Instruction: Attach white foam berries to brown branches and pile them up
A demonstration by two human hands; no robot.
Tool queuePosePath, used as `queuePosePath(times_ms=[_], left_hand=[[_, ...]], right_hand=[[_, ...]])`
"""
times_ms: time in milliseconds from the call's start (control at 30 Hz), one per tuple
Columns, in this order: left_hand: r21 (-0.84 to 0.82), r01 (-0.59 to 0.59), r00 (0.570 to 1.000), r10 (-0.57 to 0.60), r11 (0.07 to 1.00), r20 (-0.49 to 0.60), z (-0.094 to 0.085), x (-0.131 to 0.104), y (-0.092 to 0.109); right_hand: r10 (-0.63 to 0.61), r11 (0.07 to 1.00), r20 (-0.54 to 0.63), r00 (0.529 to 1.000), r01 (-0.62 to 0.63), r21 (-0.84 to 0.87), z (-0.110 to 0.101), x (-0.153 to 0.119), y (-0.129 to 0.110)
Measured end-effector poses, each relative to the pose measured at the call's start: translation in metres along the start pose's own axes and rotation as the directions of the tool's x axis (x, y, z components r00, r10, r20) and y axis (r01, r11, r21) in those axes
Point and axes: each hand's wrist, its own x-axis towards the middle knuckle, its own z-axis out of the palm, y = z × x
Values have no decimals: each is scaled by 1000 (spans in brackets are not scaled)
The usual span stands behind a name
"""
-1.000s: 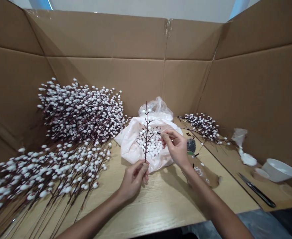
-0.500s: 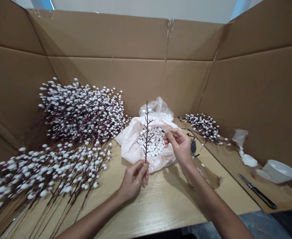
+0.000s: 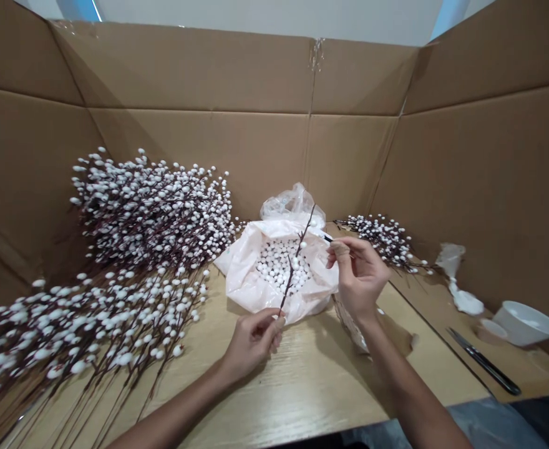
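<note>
My left hand (image 3: 256, 340) is closed, pinching the lower end of a dark brown artificial twig (image 3: 291, 271) that leans up to the right with a few white berries on it. In my right hand (image 3: 362, 277), also closed, is a thin black stick (image 3: 328, 239), its pale tip pointing left near the upper twig; its exact kind is unclear. Beneath the twig, an open whitish plastic bag (image 3: 241, 277) holds many loose white foam berries (image 3: 274, 262). The right palm and forearm partly cover a torn brown piece (image 3: 398, 333) on the table.
Bundles of white-berried stems (image 3: 157, 212) lie at the left, with more stems (image 3: 97, 324) in front. At the right are a smaller bundle (image 3: 382, 240), a translucent white bowl (image 3: 527, 324) and a black-handled pointed tool (image 3: 485, 362). Cardboard walls (image 3: 209, 143) enclose the table (image 3: 293, 393).
The twig has tilted from upright to leaning right. My right hand has moved right with the black stick, while my left hand has stayed nearly in place.
</note>
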Motion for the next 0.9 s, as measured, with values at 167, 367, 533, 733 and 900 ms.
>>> queuePosePath(times_ms=[167,367,533,733,900], left_hand=[[54,-26,1000,26,998,9,-1,1,-2],[98,-47,999,45,994,24,-2,-1,-4],[100,-55,998,53,993,29,-3,-1,-5],[92,-74,997,72,993,25,-3,0,-4],[98,-80,997,78,992,25,-2,0,-1]], right_hand=[[-18,999,23,1000,18,-32,-2,-2,7],[-21,994,15,1000,22,-104,-3,-1,9],[-17,987,34,999,22,-161,-4,-1,14],[-25,999,13,1000,25,-38,-2,2,9],[-18,999,-54,998,20,34,-3,6,-2]])
